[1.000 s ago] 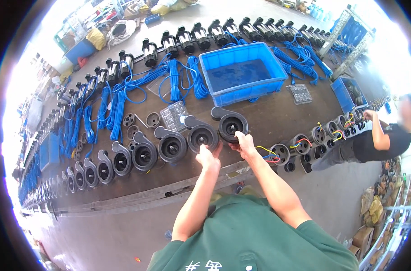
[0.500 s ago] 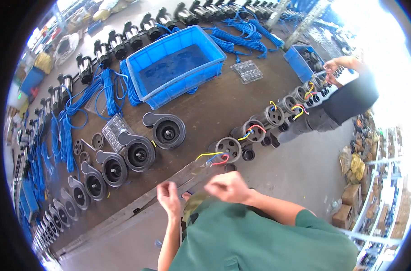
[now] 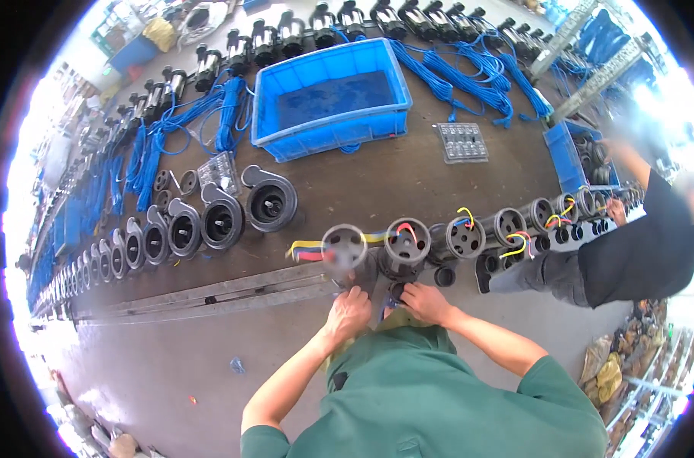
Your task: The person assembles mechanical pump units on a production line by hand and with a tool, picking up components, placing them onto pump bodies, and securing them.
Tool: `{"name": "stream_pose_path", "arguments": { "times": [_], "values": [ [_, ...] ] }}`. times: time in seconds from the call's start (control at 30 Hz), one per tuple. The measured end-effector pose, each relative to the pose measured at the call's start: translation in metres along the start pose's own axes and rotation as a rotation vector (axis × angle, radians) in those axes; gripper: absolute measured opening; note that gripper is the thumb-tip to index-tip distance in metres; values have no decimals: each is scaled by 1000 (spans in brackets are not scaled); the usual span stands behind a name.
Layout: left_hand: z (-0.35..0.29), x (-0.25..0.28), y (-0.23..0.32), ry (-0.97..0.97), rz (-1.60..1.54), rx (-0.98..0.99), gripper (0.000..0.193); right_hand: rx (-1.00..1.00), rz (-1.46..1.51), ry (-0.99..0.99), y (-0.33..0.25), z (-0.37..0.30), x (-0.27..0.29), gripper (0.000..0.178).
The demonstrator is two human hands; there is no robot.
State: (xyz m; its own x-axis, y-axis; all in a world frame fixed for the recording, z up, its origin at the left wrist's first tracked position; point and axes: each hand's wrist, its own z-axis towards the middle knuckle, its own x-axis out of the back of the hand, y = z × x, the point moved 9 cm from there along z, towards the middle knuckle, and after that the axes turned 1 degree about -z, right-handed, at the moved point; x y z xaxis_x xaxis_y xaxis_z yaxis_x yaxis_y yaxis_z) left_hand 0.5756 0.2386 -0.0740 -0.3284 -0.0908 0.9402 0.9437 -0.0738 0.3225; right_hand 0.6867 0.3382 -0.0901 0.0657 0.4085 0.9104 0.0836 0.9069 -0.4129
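At the bench's near edge stands a grey cylindrical motor housing [image 3: 345, 263], its top blurred, with yellow, blue and red wires [image 3: 307, 252] trailing to the left. My left hand [image 3: 348, 311] is closed, fingers curled, against the lower near side of this housing. To its right, my right hand [image 3: 427, 304] is closed beside a small black round fitting [image 3: 397, 291] below the second housing [image 3: 406, 243]. What the fingertips of either hand grip is hidden. More such housings with coloured wires run in a row to the right.
Black pump casings [image 3: 271, 200] line the bench to the left. Behind them stand a blue plastic tub [image 3: 332, 126], blue cable coils [image 3: 469, 80] and a clear blister tray [image 3: 462, 143]. A co-worker in black [image 3: 629, 244] reaches near a blue bin [image 3: 564, 156] on the right.
My hands have gone from hanging loosely before my body to the near housing at the bench edge, fingers curled in. The whole view has swung, and the nearest housing looks blurred by motion.
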Motion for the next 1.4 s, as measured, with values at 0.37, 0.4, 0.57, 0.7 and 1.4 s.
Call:
{"name": "stream_pose_path", "arguments": {
  "times": [0.37,0.4,0.57,0.7,1.4],
  "values": [
    [105,114,-78,278,4,323,36,-271,-95,58,26,119,122,43],
    [107,115,-82,307,-4,350,35,-255,-127,64,24,125,125,44],
    [153,163,-146,358,-8,552,37,-441,-192,-107,72,204,176,42],
    [232,166,-230,132,-29,646,42,-501,-208,-106,155,287,175,48],
    [129,13,-210,870,-2072,1319,40,-1097,2019,564,115,144,21,21]
  ]
}}
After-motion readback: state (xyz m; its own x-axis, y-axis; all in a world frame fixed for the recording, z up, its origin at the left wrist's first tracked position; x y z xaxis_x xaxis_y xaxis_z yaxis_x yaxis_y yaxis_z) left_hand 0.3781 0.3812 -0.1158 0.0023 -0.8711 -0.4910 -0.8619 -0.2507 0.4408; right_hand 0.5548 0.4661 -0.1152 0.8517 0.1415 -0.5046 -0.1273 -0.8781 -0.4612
